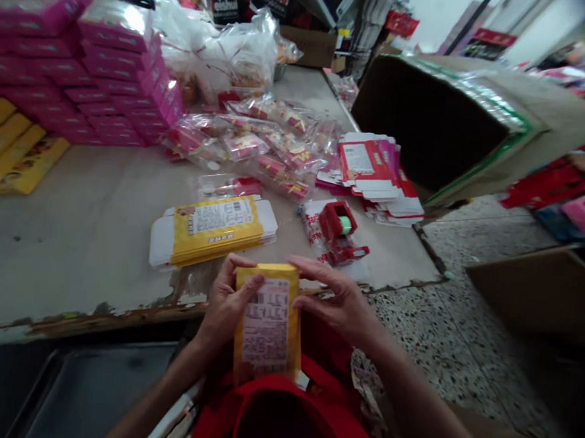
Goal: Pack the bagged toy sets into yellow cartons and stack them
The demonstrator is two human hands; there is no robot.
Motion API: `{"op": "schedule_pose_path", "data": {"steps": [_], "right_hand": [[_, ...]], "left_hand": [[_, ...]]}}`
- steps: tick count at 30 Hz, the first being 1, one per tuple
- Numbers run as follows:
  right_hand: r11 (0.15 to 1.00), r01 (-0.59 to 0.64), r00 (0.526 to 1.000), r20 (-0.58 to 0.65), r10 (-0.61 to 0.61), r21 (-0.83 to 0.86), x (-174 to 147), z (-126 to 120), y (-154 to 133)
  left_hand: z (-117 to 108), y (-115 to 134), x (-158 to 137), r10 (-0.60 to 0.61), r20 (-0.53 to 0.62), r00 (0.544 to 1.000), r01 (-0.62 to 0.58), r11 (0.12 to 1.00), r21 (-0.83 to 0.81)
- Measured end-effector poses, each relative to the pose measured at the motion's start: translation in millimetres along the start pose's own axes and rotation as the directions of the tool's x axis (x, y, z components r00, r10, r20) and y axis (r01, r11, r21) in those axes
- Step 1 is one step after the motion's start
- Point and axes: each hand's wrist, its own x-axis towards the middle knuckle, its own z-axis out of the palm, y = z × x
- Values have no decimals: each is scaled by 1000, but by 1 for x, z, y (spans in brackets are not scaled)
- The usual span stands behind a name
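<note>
A yellow box (267,327) with a printed white label stands upright in front of me, close to my body. My left hand (232,295) grips its upper left side, the thumb lying across the front. At the upper right corner my right hand (334,299) has its fingers bent around the edge, touching the box at the top and side. Just beyond, on the table, lies a stack of flat yellow cartons (216,227) with white end flaps. A red tape dispenser (339,223) with light green tape sits to the right of the stack.
Clear-wrapped red packets (283,138) spread over the middle of the table (96,232). Flattened red and white cartons (370,171) lie to their right. Pink boxes (117,66) are piled at the left, beside yellow boxes (12,146). An open cardboard box (539,123) stands at the right.
</note>
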Motion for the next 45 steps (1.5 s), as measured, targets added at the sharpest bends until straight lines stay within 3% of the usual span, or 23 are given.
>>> {"op": "schedule_pose_path", "data": {"steps": [2, 4, 5, 6, 9, 12, 17, 20, 22, 24, 28, 33, 34, 36, 39, 42, 45], "right_hand": [[998, 19, 975, -221, -31, -58, 2, -31, -4], [983, -40, 881, -470, -51, -181, 8, -66, 0], [965, -95, 866, -498, -42, -245, 12, -81, 4], [953, -136, 885, -465, -5, -270, 17, -92, 9], [958, -210, 951, -268, 154, -194, 30, -106, 26], [966, -240, 922, -335, 195, -97, 36, -99, 30], [976, -97, 840, -541, -25, -196, 17, -82, 15], [990, -136, 825, -550, 130, 29, -8, -71, 14], [958, -182, 808, -522, 274, 222, -21, -63, 20], [929, -205, 792, -505, 342, 309, -25, -56, 30], [949, -212, 789, -532, 307, 233, -15, -55, 54], [964, -266, 788, -570, 232, 24, -18, -85, 63], [959, -282, 802, -552, 229, -11, -22, -93, 58], [956, -271, 872, -449, 196, -110, -29, -104, 39], [936, -117, 992, -85, 95, -331, -21, -104, -5], [868, 83, 965, 257, 52, -489, 6, -91, -46], [758, 177, 940, 336, 60, -628, 37, -75, -69]], "left_hand": [[7, 18, 12, 50, -29, 998, -49, 998, 38], [12, 37, 24, 173, -73, 982, -168, 983, 68], [14, 46, 28, 251, -96, 963, -242, 966, 95], [16, 52, 31, 325, -112, 939, -310, 941, 135], [24, 58, 30, 419, -93, 903, -385, 887, 257], [32, 55, 20, 388, -97, 917, -351, 896, 272], [34, 60, 15, 348, -62, 935, -320, 909, 267], [35, 65, 17, 314, -21, 949, -292, 904, 311], [37, 65, 19, 275, 22, 961, -266, 903, 337], [41, 61, 22, 221, 98, 970, -242, 896, 372], [49, 45, 31, 96, 220, 971, -187, 879, 440], [59, 22, 45, -7, 317, 948, -126, 909, 398], [61, 19, 47, -12, 330, 944, -124, 913, 388], [64, 12, 53, -18, 359, 933, -126, 919, 373], [71, 6, 58, -37, 408, 912, -119, 928, 352], [76, 4, 60, -42, 451, 892, -130, 930, 344], [78, 7, 56, -30, 474, 880, -145, 933, 329]]}}
